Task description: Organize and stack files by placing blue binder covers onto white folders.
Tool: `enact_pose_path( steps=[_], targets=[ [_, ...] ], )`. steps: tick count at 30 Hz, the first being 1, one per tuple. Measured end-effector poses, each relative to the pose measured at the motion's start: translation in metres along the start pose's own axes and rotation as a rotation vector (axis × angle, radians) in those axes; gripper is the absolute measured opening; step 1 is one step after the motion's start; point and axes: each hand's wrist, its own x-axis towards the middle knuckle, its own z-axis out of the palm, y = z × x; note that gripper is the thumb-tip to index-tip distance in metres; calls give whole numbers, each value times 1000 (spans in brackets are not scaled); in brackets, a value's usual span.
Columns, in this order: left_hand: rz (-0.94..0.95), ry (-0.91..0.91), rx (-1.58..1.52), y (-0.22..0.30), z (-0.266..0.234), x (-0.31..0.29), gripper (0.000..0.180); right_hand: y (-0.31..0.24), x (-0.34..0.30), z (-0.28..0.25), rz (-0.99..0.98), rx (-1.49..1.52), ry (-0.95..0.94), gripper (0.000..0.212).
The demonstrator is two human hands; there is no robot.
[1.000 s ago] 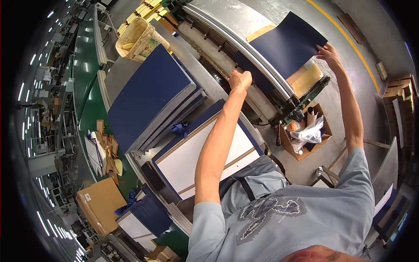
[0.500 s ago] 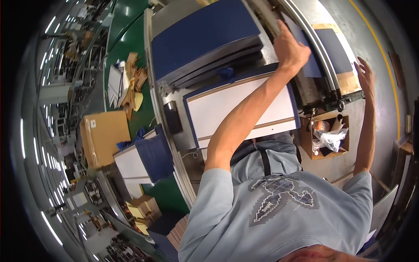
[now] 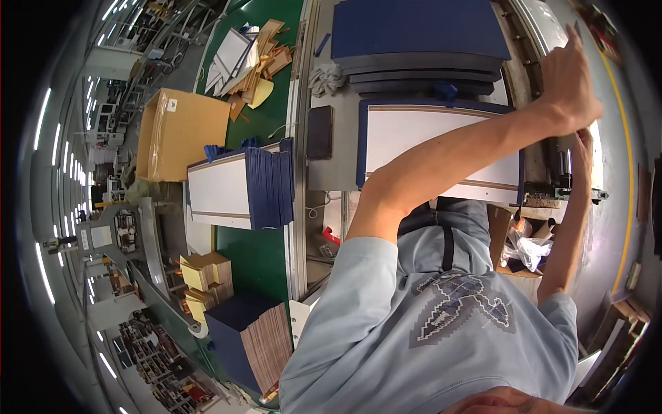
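Observation:
My left hand [image 3: 569, 83] reaches far out to the upper right with its fingers bent, over the edge of a grey machine [image 3: 552, 183]. What it grips, if anything, is hidden behind the hand. My right hand [image 3: 583, 146] is seen edge-on just below it, against the same machine, with its fingers out of sight. Under my left forearm lies a large white sheet with a navy border [image 3: 427, 138]. Behind it stands a stack of navy boards [image 3: 420, 31].
A black phone [image 3: 319, 131] and a grey rag [image 3: 327, 79] lie on the bench. More navy-edged covers [image 3: 238, 186] sit on the green conveyor, a cardboard box [image 3: 176, 134] to their left. A stack of boards [image 3: 249, 339] stands lower left. A scrap box [image 3: 527, 248] stands by my right arm.
The view has swung down and left. Both hands have come together at the machine on the right. The navy sheet my right hand held up a second ago is no longer seen.

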Motion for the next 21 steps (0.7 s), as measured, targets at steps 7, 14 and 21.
enact_pose_path(
  steps=[7, 14, 21],
  targets=[
    [48, 78, -476, 31, -149, -64, 94, 24, -5, 27, 80, 311, 155, 46],
    [-293, 239, -465, -81, -231, -195, 95, -13, -78, 53, 140, 112, 107, 64],
    [-488, 43, -41, -169, -230, -315, 43, -50, -134, 78, 149, -38, -213, 59]
  ],
)
